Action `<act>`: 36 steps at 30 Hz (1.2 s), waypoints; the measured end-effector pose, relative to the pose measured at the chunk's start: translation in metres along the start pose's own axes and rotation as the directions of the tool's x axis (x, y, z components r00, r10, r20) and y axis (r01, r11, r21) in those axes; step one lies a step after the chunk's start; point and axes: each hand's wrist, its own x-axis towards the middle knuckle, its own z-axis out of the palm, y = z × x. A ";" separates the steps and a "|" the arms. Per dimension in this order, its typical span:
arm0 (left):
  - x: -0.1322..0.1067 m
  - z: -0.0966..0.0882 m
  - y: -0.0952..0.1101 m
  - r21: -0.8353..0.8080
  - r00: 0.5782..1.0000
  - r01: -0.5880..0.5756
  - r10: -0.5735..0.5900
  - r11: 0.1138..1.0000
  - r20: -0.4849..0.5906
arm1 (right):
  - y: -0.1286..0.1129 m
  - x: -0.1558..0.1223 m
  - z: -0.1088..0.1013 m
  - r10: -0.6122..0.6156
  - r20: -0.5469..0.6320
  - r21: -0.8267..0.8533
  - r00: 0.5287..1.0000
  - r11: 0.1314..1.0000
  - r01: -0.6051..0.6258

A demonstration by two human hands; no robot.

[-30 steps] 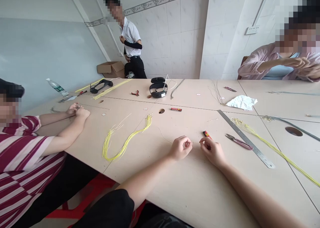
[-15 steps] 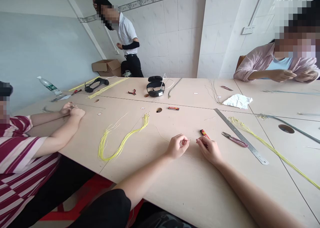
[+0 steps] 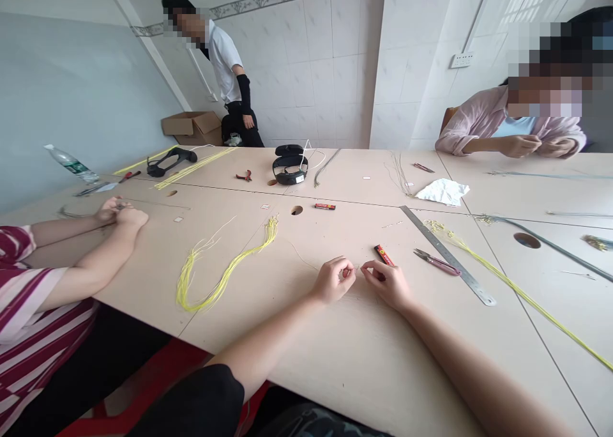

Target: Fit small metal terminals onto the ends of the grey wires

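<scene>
**Fine wire pinched between two hands near the table's front edge**

The person's left hand (image 3: 332, 280) is curled shut, thumb and fingers closed on what looks like the end of a thin pale wire (image 3: 301, 256), which trails back across the light wooden table (image 3: 383, 367) toward a yellow wire bundle (image 3: 211, 283). The right hand (image 3: 387, 285) sits just beside it, its fingertips (image 3: 366, 268) curved in. At this distance, it's hard to say whether they're touching the wire or only close to it.

The hands work in the bare space near the front edge, perhaps to leave room for the wire. A small red-and-black case (image 3: 384, 255), pink-handled snips (image 3: 437, 262) and a steel ruler (image 3: 447, 255) lie just past the right hand, likely kept handy there. The yellow bundle stretches out to the left, its strands gathered at the end nearest the table's middle. Further left, a co-worker's clasped hands (image 3: 119, 214) rest on the surface.
</scene>
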 end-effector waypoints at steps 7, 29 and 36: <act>0.002 -0.002 0.000 -0.017 0.999 0.037 -0.037 0.999 -0.011 | -0.008 0.008 -0.030 0.019 0.032 -0.278 0.999 0.961 -0.009; 0.004 -0.001 -0.007 -0.070 0.998 -0.015 0.011 0.997 -0.056 | 0.005 0.024 -0.051 0.395 -0.047 -0.417 0.917 0.827 -0.377; 0.004 -0.001 -0.006 -0.045 0.995 -0.031 0.027 0.998 -0.093 | 0.010 0.037 -0.029 0.396 -0.113 -0.225 0.911 0.883 -0.411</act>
